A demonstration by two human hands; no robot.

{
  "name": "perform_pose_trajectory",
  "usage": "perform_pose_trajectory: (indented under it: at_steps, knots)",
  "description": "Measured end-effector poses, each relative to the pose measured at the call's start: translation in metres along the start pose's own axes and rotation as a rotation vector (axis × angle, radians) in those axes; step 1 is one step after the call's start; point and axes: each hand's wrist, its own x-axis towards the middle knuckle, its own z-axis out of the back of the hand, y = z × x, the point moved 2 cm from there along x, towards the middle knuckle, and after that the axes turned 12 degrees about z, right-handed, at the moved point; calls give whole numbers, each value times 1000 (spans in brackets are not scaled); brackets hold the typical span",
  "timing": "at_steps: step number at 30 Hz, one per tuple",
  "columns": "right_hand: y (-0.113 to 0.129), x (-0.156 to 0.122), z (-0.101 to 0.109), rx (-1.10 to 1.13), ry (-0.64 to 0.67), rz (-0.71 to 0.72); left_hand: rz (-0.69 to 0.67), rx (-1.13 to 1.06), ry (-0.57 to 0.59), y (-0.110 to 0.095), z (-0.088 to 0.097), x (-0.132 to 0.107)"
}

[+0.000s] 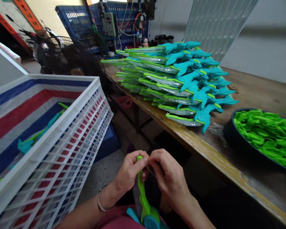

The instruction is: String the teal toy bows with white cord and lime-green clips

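Note:
My left hand is closed around the tip of a green and teal plastic toy held upright over my lap. Beside it, my right hand pinches something thin at the same tip, perhaps a string or the edge of a clear bag; I cannot make it out. A silver bangle sits on my left wrist. On the wooden table to the right, several bagged teal and green toys lie in a stack.
A white plastic crate lined with a red, white and blue striped bag stands at my left, with a few toys inside. A dark bowl of green plastic parts sits on the table's right. A fan and blue crates stand behind.

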Motion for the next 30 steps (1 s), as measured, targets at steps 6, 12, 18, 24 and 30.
perform_pose_trajectory:
  at_steps: [6,12,18,24,30]
  knots:
    - [1,-4,1,73,-73,-225,-24,104,-96,1,-3,-2]
    - [-2,-10,-1,125,-127,-319,-30,163,-115,-2,-1,-5]
    - [2,-4,0,1,-150,-144,-25,215,-132,-1,0,-6]
    - [7,-7,0,-78,-166,-55,51,21,-66,4,-2,-3]
    - [9,-9,-1,-154,-122,9,94,-61,2,1,-2,-2]
